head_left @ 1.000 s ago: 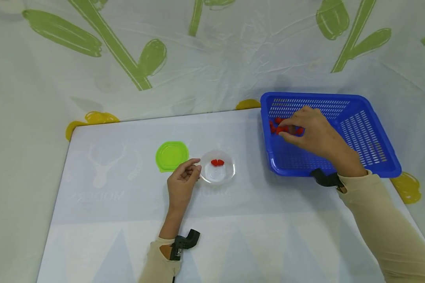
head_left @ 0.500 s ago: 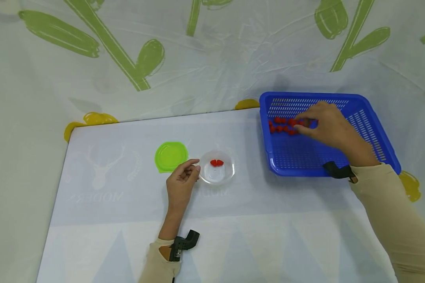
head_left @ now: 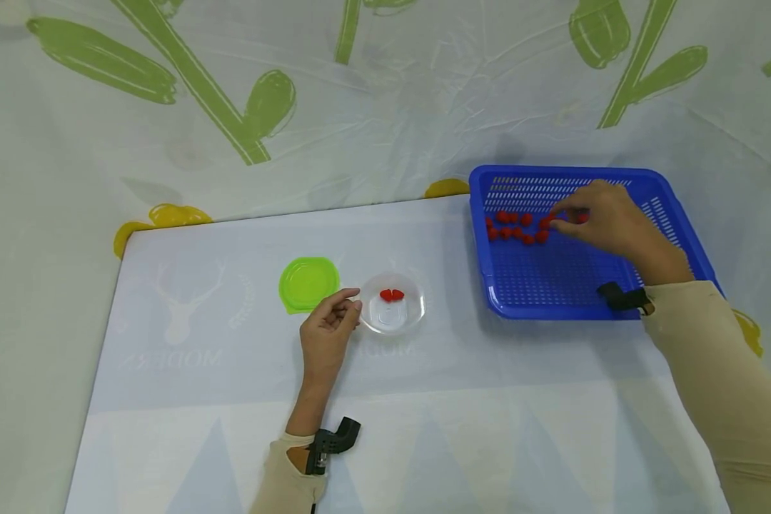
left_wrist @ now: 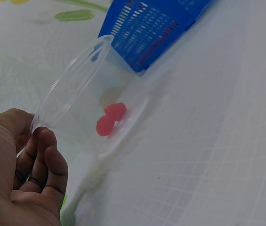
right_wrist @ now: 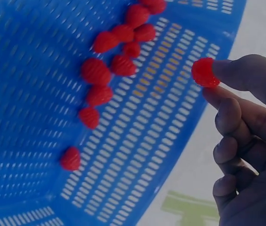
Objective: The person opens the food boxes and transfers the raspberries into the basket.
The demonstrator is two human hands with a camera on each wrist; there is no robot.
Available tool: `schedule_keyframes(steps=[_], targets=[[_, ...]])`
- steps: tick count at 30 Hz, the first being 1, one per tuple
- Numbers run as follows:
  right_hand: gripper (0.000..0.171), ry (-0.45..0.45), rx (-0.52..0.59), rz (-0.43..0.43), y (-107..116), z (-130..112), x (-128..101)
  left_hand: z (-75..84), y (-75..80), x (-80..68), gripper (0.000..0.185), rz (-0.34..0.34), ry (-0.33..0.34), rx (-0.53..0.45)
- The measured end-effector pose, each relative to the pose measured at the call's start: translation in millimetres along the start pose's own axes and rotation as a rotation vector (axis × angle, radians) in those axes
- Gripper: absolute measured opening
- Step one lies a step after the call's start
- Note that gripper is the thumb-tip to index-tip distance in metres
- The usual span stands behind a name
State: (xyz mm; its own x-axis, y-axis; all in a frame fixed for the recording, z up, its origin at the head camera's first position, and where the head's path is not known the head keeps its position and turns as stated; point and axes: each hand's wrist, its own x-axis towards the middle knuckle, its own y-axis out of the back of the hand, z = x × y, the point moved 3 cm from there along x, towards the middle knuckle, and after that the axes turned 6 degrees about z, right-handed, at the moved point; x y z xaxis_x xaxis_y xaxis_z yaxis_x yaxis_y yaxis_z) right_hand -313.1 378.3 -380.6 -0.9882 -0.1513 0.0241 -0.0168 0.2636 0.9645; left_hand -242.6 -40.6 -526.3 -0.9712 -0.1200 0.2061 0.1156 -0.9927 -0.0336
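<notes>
My left hand [head_left: 326, 332] pinches the near-left rim of a clear plastic bowl [left_wrist: 71, 89], which stands on the table. At the bottom of the bowl lie two red raspberries [left_wrist: 110, 120], side by side. Thumb and index finger of my right hand [right_wrist: 250, 113] pinch another raspberry [right_wrist: 204, 72], held over the rear part of a blue plastic basket [head_left: 540, 313]. In the right wrist view, several more raspberries [right_wrist: 95, 71] lie in an uneven line on the basket's floor, along its slotted wall. The right hand's other fingers are curled loosely.
A bright green lid [head_left: 308, 284] lies flat on the table just left of the bowl, close behind my left hand. The basket stands at the table's back right. Behind the white-covered table [head_left: 462, 428] hangs a leaf-patterned sheet [head_left: 385, 107].
My right hand has moved to the right over the basket, uncovering more of the raspberries at its left. The left hand, bowl and lid have stayed in place.
</notes>
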Motion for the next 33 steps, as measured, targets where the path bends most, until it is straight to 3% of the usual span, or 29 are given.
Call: schedule_keyframes(steps=[8,14,23,29,33], targets=[[0.025,-0.015,-0.023,-0.039,-6.2,18.5,5.7,30.0,-2.3,-0.6,0.023,-0.006,-0.006,-0.006],[0.022,-0.007,-0.04,-0.05,-15.8,31.6,10.3,30.7,-2.0,-0.7,0.023,-0.014,0.003,-0.011],[0.031,-0.088,-0.039,-0.135,-30.7,54.2,13.4,28.2,-2.9,-2.3,0.023,-0.02,0.01,0.0],[0.031,-0.097,-0.008,-0.169,-39.9,56.5,18.0,29.0,-0.1,-2.8,0.023,-0.008,0.008,0.003],[0.03,-0.09,-0.05,-0.193,-43.0,57.6,21.8,27.8,-0.9,-1.5,0.024,-0.018,0.006,-0.006]])
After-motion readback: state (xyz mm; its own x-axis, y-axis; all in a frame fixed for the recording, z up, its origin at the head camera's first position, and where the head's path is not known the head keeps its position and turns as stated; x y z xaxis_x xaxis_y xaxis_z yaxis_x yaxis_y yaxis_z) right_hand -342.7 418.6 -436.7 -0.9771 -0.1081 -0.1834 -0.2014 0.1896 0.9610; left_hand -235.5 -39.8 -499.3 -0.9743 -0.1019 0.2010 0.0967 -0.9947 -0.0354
